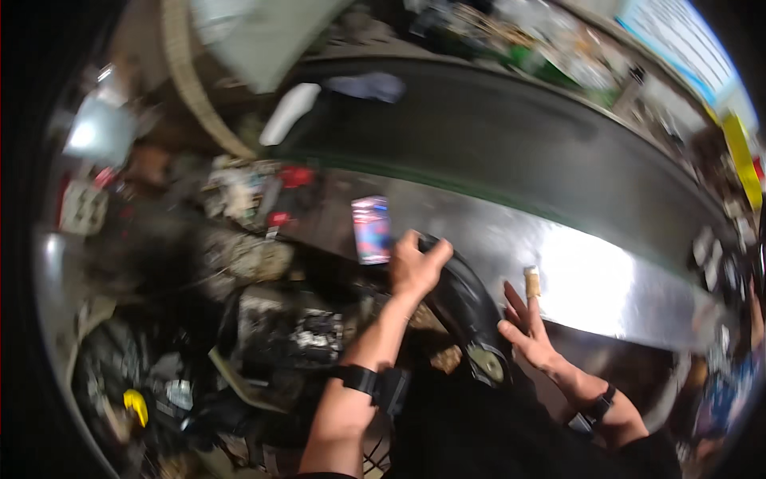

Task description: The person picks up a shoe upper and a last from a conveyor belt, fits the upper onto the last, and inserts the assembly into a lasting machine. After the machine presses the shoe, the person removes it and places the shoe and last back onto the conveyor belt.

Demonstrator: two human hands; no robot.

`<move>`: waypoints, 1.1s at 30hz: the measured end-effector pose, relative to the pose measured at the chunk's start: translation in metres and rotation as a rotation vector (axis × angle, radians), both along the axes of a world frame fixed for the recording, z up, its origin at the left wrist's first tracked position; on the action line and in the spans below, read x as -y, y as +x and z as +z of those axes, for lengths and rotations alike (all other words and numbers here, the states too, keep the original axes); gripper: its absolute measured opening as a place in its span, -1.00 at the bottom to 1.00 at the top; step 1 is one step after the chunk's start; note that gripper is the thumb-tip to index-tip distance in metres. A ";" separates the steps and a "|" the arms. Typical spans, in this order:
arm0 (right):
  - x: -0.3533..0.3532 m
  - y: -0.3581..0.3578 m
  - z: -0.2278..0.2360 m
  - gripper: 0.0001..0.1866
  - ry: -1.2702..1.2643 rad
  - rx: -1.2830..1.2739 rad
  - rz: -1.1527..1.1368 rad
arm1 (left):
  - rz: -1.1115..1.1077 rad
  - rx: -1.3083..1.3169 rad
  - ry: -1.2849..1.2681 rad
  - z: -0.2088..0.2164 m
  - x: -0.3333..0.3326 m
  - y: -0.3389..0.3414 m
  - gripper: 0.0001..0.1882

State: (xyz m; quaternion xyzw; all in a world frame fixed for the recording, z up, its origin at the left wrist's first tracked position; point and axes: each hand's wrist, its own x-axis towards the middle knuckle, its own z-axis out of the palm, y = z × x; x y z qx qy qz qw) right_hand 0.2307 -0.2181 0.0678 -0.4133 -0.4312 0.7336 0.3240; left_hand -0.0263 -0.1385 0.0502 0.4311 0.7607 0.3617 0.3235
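A long, curved, glossy black piece lies slantwise before me, its far end against the metal ledge. At its near end sits a pale greenish oval part; blur hides what kind of thing it is. My left hand grips the far end, thumb and fingers bent around it. Beside the near half, my right hand is open with fingers spread, close to the black side and holding nothing. One right finger wears a tan wrap. A phone-like slab with a lit, colourful screen lies left of my left hand.
Beyond the shiny metal ledge runs a wide dark belt, with a white piece and a greyish cloth-like piece at its left. Clutter and a yellow object fill the left. Another person's arm shows far right.
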 end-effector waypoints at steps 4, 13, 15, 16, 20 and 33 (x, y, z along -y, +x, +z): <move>-0.017 -0.051 0.024 -0.15 -0.377 0.020 0.294 | 0.120 -0.108 0.153 0.051 0.064 -0.034 -0.49; 0.103 -0.254 0.083 -0.50 0.261 -0.134 0.517 | 0.801 -0.082 0.428 0.163 0.292 -0.184 -0.71; 0.147 -0.306 0.088 -0.56 0.265 -0.134 0.603 | 0.966 -0.104 0.529 0.168 0.364 -0.229 -0.69; 0.168 -0.329 0.090 -0.59 0.279 -0.140 0.633 | 1.007 -0.123 0.619 0.158 0.395 -0.256 -0.67; 0.220 -0.406 0.086 -0.87 0.026 -0.226 0.661 | 1.044 0.700 0.918 0.198 0.462 -0.267 -0.46; 0.310 -0.543 0.092 -0.75 -0.247 -0.305 0.632 | 1.232 0.880 0.964 0.133 0.532 -0.309 -0.61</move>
